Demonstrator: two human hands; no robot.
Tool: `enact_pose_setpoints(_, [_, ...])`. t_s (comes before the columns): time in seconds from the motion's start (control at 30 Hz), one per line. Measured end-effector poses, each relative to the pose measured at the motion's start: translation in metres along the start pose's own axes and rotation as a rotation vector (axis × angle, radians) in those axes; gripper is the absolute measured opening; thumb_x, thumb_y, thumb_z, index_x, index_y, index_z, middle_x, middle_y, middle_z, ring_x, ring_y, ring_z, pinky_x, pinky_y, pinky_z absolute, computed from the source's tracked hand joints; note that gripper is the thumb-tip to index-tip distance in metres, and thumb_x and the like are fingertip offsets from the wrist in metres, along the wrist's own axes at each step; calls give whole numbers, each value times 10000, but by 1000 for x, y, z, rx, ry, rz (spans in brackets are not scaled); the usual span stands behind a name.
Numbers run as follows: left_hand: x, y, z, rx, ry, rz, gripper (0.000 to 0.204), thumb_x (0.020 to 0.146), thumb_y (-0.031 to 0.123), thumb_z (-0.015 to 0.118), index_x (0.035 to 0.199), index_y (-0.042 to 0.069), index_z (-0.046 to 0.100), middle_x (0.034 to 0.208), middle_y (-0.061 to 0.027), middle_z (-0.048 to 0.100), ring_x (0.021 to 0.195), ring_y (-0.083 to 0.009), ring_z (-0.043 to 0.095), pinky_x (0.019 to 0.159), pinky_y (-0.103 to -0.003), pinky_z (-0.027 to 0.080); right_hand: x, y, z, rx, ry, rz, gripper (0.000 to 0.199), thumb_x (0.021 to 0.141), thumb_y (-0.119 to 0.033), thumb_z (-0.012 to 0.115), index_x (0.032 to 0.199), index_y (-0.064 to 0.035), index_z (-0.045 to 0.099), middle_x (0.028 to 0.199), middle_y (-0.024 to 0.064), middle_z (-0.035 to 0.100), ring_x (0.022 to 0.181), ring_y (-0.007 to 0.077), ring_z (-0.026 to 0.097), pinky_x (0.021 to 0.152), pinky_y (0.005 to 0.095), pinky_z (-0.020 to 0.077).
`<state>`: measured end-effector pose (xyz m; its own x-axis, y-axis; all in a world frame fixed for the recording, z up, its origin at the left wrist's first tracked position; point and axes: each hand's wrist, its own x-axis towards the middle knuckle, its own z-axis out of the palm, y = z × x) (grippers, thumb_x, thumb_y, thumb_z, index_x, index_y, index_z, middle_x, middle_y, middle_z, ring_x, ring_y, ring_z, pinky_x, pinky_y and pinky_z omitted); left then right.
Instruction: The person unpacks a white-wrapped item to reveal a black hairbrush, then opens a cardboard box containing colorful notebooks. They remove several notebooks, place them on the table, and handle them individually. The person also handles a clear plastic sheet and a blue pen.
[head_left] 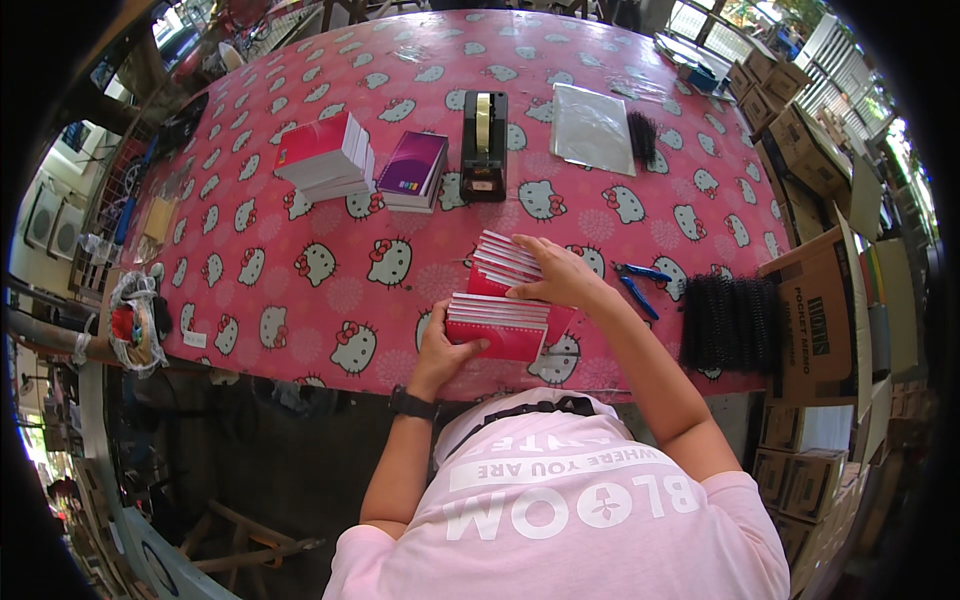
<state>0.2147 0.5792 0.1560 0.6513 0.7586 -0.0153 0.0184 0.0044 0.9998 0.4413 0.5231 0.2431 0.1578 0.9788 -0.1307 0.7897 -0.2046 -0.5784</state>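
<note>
My left hand (440, 349) is wrapped round the left end of a stack of small red-covered memo pads (510, 337), thumb on the front cover and white page edges facing up. A second bundle of red memo pads (500, 262) lies just behind it. My right hand (558, 275) grips the right side of that rear bundle; its fingertips reach over the white edges, and part of its hold is hidden. Both bundles are at the table's near edge. Right of my right hand lie pliers with blue handles (640, 285).
Red pads (325, 155), purple pads (413, 165) and a black tape dispenser (484, 150) stand farther back. Clear plastic bags (592, 128) lie beside black coils (642, 138). More black binding coils (728, 320) sit at right, near a cardboard box (815, 310). A pink patterned cloth (350, 300) covers the table.
</note>
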Motion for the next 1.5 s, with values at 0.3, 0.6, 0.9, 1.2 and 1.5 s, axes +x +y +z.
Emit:
enact_pose_setpoints(0.3, [-13,12,-9,-250,-169,-20,477,705,15,739,1107,93,495,1019,-6,571,935,-103,541,849,-265,446,1,3,7,-53,30,8,876,637,-451,747,1328,-72,364,1199,181,497,1124,317,485,937,393,394])
enact_pose_setpoints(0.6, [-14,4,-11,-181,-134,-126,490,719,37,732,1144,67,491,1040,-27,597,977,-108,540,805,-251,462,-4,0,8,-38,48,-8,841,653,-420,739,1323,-75,364,1166,175,513,1091,317,505,922,389,405])
enact_pose_setpoints(0.9, [-29,26,-58,-499,-181,-226,499,726,42,698,1182,15,498,1068,-49,602,960,-132,563,869,-282,429,-5,-5,2,-60,10,-33,830,618,-353,762,1293,-48,385,1109,195,561,1035,334,548,891,386,425])
enact_pose_setpoints(1.2, [-49,21,-107,-746,126,-34,422,755,114,674,1127,-21,527,1031,-97,623,930,-201,610,826,-320,475,20,19,0,532,-434,106,788,577,-371,791,1248,-100,480,1074,199,546,1032,325,502,928,380,373])
enact_pose_setpoints(1.5, [-34,38,-49,-907,153,-71,377,812,108,619,1152,-13,509,1066,-110,608,974,-212,598,867,-344,473,-5,-25,12,271,36,-342,645,751,-334,701,1282,-79,438,1218,148,486,1169,249,430,971,364,347])
